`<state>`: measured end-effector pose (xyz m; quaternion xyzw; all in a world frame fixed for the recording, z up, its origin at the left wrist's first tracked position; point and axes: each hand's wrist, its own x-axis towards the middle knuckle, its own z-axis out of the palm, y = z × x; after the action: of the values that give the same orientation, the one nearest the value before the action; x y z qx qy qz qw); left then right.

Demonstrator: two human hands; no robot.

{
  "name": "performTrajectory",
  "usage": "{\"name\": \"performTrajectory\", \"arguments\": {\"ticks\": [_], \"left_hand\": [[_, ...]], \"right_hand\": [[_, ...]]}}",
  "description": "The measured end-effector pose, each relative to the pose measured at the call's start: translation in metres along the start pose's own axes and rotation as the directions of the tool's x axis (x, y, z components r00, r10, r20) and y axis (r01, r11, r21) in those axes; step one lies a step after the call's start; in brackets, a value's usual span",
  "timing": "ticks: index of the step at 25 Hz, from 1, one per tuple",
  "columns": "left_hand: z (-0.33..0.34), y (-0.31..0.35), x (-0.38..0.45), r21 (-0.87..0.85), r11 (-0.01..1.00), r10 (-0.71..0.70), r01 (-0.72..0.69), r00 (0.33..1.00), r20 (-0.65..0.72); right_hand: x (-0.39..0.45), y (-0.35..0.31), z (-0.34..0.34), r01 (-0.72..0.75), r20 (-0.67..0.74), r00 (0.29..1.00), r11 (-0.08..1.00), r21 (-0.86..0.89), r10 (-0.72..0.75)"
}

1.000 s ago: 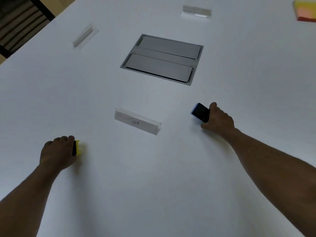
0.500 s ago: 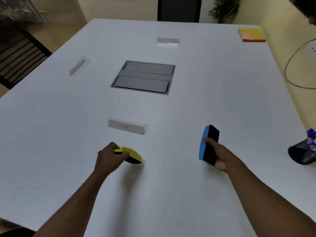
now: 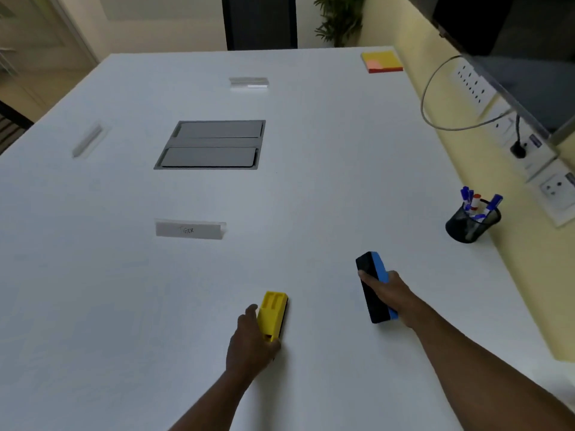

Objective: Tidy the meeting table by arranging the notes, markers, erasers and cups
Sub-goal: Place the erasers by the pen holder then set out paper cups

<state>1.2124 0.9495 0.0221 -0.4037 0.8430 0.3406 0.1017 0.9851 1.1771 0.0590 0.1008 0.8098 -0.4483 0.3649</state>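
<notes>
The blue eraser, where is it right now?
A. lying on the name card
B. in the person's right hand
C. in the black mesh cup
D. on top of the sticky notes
B: the right hand grips the blue eraser, above the white table.

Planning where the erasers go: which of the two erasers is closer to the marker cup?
The blue eraser, held in the right hand. It lies nearer the black mesh marker cup than the yellow eraser in the left hand.
</notes>
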Motion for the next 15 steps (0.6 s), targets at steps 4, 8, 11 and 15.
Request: {"name": "performTrajectory", "arguments": {"ticks": [4,8,11,15], "left_hand": [[0.026,0.008,-0.013,0.121,0.992,0.015,-0.02,0.999,0.035],[0.034,0.021,-0.015,0.158,0.987,-0.009,0.013,1.0,-0.024],[0.036,0.037,-0.013,0.12,0.992,-0.033,0.036,0.999,-0.026],[0.05,0.072,-0.013,0.066,0.997,0.037,-0.035,0.999,-0.031]], "right_hand": [[-0.013,0.04,0.02,0.056,-0.148,0.982,0.924,-0.378,-0.12],[-0.022,0.064,0.036,0.066,-0.199,0.957,0.824,-0.563,-0.212],[-0.029,0.063,0.03,0.056,-0.201,0.962,0.852,-0.521,-0.187],[-0.029,0.062,-0.009,0.038,-0.354,0.9,0.856,-0.516,-0.254]]}}
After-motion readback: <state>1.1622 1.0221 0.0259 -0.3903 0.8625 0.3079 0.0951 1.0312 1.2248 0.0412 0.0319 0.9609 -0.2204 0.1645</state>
